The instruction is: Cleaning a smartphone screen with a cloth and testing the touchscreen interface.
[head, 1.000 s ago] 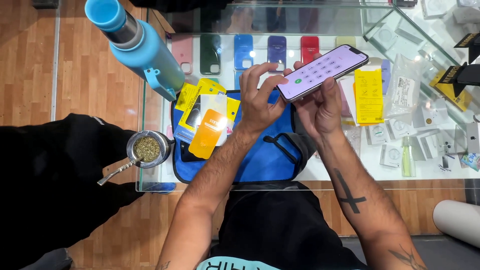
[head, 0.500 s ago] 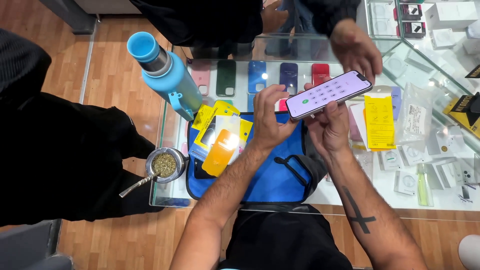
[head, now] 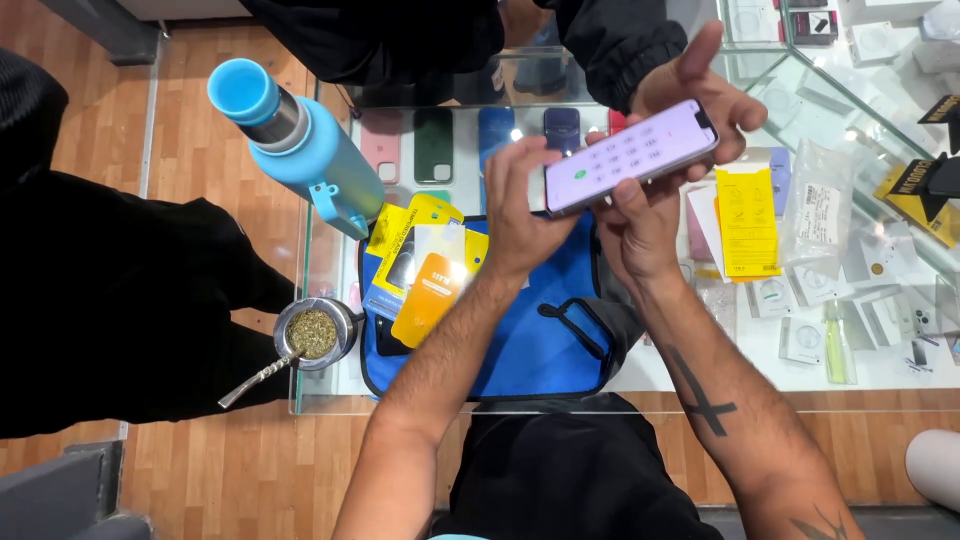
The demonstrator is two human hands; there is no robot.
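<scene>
**Q:** What is around you, from the biggest thing down?

**A:** A glass bench [head: 330, 395] carries everything. Near its front edge, left of middle, lies a blue pouch [head: 530, 345] with a black strap. At the back left corner a light blue bottle [head: 290, 140] leans, its cap pointing away from the bench. Yellow and orange flat packets [head: 425, 270] rest on the pouch's left end. Another yellow packet [head: 745, 220] lies toward the right. A metal cup of green herb [head: 315, 333] with a metal straw sits at the front left corner.

**Q:** And the phone?

**A:** The phone [head: 630, 155] is raised above the middle of the bench, screen lit and showing a keypad. My right hand [head: 640, 235] grips it from below, fingers wrapped around its lower edge. My left hand [head: 525, 215] is at its left end, fingers curled against that edge.

**Q:** Anyone else?

**A:** Another person's hand [head: 700, 95], in a dark sleeve, reaches from the back edge just behind the phone; whether it touches, I cannot tell.
</scene>
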